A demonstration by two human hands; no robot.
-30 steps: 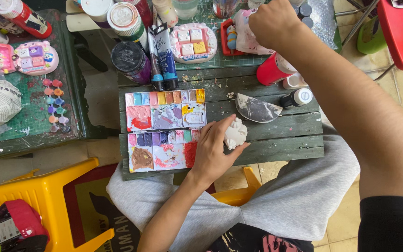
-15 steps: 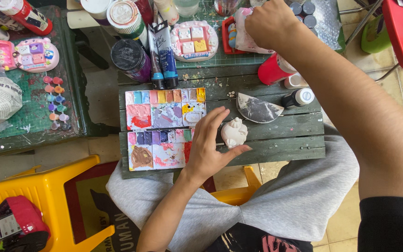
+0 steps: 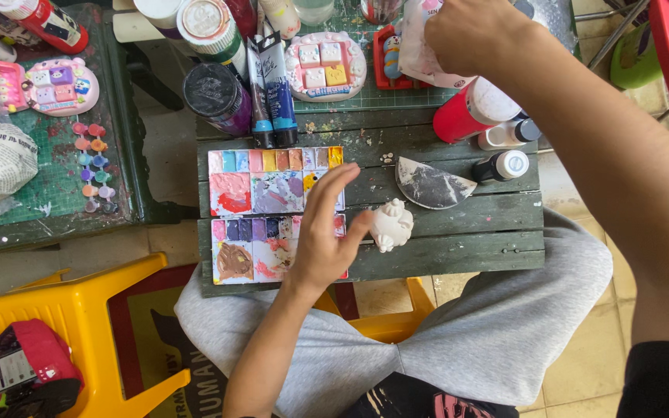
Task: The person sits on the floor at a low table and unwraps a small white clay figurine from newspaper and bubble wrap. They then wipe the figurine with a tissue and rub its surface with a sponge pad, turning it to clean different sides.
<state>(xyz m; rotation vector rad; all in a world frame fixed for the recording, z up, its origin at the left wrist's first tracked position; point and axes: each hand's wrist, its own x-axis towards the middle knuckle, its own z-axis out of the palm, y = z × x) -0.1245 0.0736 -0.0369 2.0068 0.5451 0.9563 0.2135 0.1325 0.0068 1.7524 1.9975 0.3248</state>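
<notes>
Head view, looking down on a green slatted wooden board (image 3: 458,255) laid across the person's lap. Left hand (image 3: 325,232) lies spread over the lower paint palette (image 3: 251,249), fingers loose, thumb tip touching the small white plaster figurine (image 3: 391,224) at its 3 o'clock; contact looks like steadying, not a grip. The figurine lies on its side on the board, unpainted. Right hand (image 3: 470,35) is up at 12 o'clock, closed round a crumpled white-pink plastic bag (image 3: 420,54); finger detail hidden, likely pinching it. Torn half-disc of grey paper (image 3: 430,184) sits just at the figurine's 1 o'clock. Two paint tubes (image 3: 271,93) stand at the palette's 12 o'clock, within easy reach. Red bottle (image 3: 470,116) lies below the bag.
</notes>
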